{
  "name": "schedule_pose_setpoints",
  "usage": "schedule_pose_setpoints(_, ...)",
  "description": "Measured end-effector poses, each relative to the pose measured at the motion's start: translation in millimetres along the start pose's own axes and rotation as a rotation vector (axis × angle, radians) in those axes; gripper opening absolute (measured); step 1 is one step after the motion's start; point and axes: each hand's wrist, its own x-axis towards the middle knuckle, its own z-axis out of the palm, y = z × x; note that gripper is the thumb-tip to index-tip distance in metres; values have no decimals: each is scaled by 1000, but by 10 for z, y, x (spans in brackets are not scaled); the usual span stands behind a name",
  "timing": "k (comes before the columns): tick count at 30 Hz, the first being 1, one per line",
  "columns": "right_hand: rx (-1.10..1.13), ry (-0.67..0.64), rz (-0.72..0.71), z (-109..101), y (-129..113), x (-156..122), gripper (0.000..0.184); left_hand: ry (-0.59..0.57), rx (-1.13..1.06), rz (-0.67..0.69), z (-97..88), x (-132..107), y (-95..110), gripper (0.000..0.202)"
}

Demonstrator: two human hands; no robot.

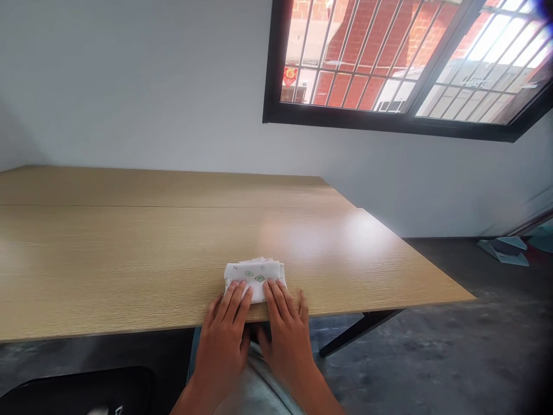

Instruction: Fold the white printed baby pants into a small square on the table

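Observation:
A small folded white cloth (254, 275) with a faint green print lies near the front edge of a light wooden table (129, 259). My left hand (225, 335) lies flat with its fingers stretched out, the fingertips resting on the cloth's near left edge. My right hand (286, 333) is also flat and open, its fingertips pressing on the cloth's near right edge. Both palms hang over the table's front edge. Neither hand grips anything.
A white wall stands behind the table, with a black-framed barred window (389, 63) at the upper right. The table's right edge drops to a dark grey floor (453, 357). A black chair seat (78, 392) shows at the lower left.

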Motion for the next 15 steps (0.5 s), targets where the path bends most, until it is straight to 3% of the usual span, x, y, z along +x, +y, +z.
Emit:
schedule_pose_setpoints(8, 3, 15, 12, -22, -65, -29, 65, 5, 59, 25, 30, -23, 83, 67)
schedule_pose_setpoints(15, -18, 3, 26, -9, -103, 11, 64, 148, 44, -11, 166, -32, 154, 57)
